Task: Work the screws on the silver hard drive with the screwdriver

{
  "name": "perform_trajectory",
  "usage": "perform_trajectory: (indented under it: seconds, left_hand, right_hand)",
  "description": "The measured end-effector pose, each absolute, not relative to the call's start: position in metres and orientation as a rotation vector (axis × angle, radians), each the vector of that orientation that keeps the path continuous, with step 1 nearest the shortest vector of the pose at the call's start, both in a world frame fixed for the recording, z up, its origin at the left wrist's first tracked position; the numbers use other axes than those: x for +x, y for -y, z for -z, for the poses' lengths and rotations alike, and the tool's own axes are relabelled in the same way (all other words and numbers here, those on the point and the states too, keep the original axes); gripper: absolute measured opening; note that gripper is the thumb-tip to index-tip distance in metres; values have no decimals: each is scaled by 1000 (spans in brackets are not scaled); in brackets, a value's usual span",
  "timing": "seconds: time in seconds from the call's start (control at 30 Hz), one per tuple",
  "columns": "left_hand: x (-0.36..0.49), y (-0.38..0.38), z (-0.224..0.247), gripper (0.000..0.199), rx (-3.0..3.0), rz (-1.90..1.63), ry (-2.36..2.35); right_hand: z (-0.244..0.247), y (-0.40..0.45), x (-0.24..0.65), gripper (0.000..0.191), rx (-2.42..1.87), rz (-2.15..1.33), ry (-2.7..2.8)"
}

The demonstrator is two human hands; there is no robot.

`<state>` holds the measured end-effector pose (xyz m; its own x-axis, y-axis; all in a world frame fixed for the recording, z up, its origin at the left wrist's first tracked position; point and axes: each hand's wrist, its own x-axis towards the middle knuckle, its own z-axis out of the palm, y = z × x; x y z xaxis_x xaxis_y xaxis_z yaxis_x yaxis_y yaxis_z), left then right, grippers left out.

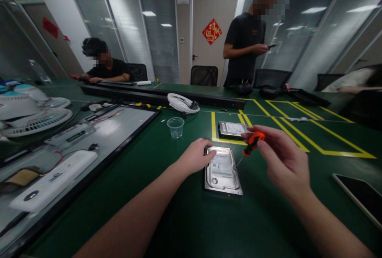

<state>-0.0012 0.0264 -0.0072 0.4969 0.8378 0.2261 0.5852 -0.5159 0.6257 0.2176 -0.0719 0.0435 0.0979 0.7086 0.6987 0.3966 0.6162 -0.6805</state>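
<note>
A silver hard drive [222,170] with a white label lies flat on the green table in front of me. My left hand [197,155] grips its far left corner, with the thumb on the top face and the fingers at the edge. In my right hand [283,156] is a screwdriver [253,142] with an orange and black handle, held tilted. Its thin shaft slants down to the drive's right edge, where the tip appears to touch; any screw there is too small to make out. Behind them lies a second hard drive [232,129], partly covered by my right fingers.
Beyond my left hand stands a clear plastic cup [176,128], with a white fan grille [183,103] behind it. A large panel [119,130] with a white power strip [56,178] fills the left. A phone [358,194] lies right. Two people are across the table.
</note>
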Motion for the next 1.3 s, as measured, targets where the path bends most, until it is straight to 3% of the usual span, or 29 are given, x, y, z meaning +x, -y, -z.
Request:
perform_trajectory:
  seconds: [0.4, 0.57, 0.93, 1.3]
  left_hand:
    - [-1, -27, 9, 35, 2260, -709, -1177]
    - [-1, -26, 8, 34, 2268, -713, -1169]
    - [-1, -27, 10, 34, 2265, -719, -1173]
    - [-1, -26, 6, 36, 2252, -678, -1196]
  right_hand:
    - [-36, 60, 223, 33, -1017, -133, 1493]
    - [-42, 68, 219, 24, -984, -240, 1487]
    - [-34, 62, 223, 34, -1018, -173, 1479]
    - [-43, 72, 218, 27, -948, -321, 1483]
